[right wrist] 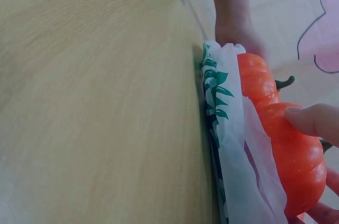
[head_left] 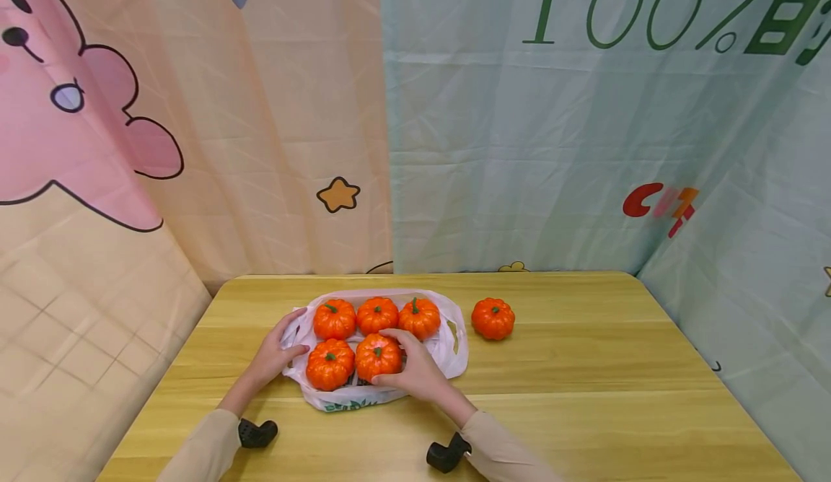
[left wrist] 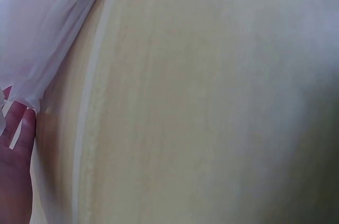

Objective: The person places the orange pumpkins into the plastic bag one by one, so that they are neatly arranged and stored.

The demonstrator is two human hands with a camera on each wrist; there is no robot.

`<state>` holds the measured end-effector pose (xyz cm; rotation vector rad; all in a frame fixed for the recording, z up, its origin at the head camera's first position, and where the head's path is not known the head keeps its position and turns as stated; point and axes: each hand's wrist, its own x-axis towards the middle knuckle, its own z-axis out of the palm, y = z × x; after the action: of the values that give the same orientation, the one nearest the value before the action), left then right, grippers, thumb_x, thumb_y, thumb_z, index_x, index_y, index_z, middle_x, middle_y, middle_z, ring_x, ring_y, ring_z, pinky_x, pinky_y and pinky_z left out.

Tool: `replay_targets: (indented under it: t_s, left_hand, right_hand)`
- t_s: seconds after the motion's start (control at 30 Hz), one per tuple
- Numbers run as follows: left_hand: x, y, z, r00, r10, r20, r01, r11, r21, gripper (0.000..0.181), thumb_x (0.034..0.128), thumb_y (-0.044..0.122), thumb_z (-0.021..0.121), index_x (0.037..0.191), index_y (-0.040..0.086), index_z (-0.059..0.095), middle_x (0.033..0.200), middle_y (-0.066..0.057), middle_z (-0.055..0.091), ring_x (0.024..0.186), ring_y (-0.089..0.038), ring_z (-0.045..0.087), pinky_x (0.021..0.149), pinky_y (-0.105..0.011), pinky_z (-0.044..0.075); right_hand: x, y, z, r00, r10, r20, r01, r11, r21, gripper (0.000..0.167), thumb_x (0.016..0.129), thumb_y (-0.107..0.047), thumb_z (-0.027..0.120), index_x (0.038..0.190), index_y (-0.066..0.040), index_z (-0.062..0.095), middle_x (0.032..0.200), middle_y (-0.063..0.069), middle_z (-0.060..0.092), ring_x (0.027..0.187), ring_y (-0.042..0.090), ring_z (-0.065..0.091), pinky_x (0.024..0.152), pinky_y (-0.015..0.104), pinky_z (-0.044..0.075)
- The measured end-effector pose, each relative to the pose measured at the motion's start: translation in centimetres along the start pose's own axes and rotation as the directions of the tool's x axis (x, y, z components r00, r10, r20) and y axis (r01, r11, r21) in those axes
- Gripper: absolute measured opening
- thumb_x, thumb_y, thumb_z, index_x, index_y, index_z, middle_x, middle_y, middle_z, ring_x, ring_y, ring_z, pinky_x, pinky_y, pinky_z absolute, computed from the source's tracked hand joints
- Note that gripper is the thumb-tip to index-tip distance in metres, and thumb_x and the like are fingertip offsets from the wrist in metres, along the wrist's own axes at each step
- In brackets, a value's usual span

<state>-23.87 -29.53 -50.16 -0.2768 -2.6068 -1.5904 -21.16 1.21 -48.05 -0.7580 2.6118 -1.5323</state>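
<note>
A white plastic bag [head_left: 456,363] with green print lies on the table, its mouth spread wide around several small orange pumpkins. My right hand [head_left: 415,369] grips the front right pumpkin [head_left: 376,356] between thumb and fingers, inside the bag. In the right wrist view the thumb [right wrist: 312,122] presses that pumpkin [right wrist: 291,155] beside the bag's wall [right wrist: 233,155]. My left hand [head_left: 275,352] rests with spread fingers against the bag's left end, beside the front left pumpkin [head_left: 330,366]. In the left wrist view its fingers [left wrist: 25,131] reach under the thin film [left wrist: 47,38].
One more pumpkin [head_left: 493,319] stands on the wooden table [head_left: 584,366], just right of the bag. Printed curtains [head_left: 519,143] hang behind the table and at both sides. Black wrist mounts [head_left: 448,455] stick out from both forearms.
</note>
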Motion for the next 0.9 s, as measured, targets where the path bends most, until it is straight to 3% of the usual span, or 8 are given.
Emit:
replay_targets:
  t_s: [0.9]
  left_hand:
    - [-0.06, 0.01, -0.03, 1.000, 0.020, -0.005, -0.020, 1.000, 0.006, 0.067, 0.0841, -0.001, 0.064, 0.145, 0.002, 0.035, 0.153, -0.031, 0.022, 0.140, -0.050, 0.019, 0.112, -0.070, 0.012]
  right_hand:
    - [0.08, 0.21, 0.36, 0.999, -0.012, 0.047, 0.010, 1.000, 0.030, 0.067, 0.075, -0.025, 0.081, 0.133, -0.012, 0.049, 0.133, 0.008, 0.053, 0.118, 0.025, 0.053, 0.101, 0.045, 0.046]
